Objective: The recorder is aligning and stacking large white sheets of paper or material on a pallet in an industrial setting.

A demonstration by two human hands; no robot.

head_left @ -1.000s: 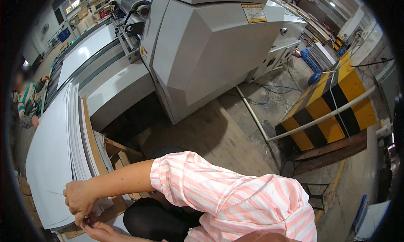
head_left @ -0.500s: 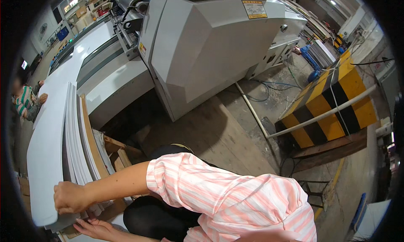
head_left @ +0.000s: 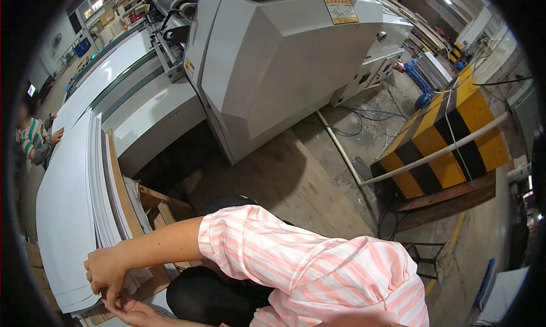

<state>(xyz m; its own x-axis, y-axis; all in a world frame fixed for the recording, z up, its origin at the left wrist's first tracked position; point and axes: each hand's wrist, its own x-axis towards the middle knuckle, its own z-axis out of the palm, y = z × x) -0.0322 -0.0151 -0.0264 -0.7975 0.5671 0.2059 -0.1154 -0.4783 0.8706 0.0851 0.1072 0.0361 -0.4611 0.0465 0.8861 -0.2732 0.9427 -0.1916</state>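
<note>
A tall stack of large white paper sheets [head_left: 65, 213] curves along the left side. At its near right corner, my right hand [head_left: 108, 270] reaches across from the right, its fingers bent downward by the sheet edges. Whether a sheet is between those fingers does not show. Just below, my left hand [head_left: 133, 312] lies palm up with its fingers stretched toward the stack's lower edge. Its fingertips meet the right hand's fingers and are partly hidden by them.
A large grey machine [head_left: 284, 59] stands ahead, its white bed [head_left: 159, 119] running alongside the stack. A co-worker in a striped top [head_left: 34, 136] has a hand on the far sheets. A yellow-and-black striped block [head_left: 443, 145] and a pale pipe rail [head_left: 341, 147] are on the right.
My right hand has turned from a fist on the sheet edge to downward fingers and moved slightly right, meeting my left hand. The top sheet, which was raised, now lies flatter.
</note>
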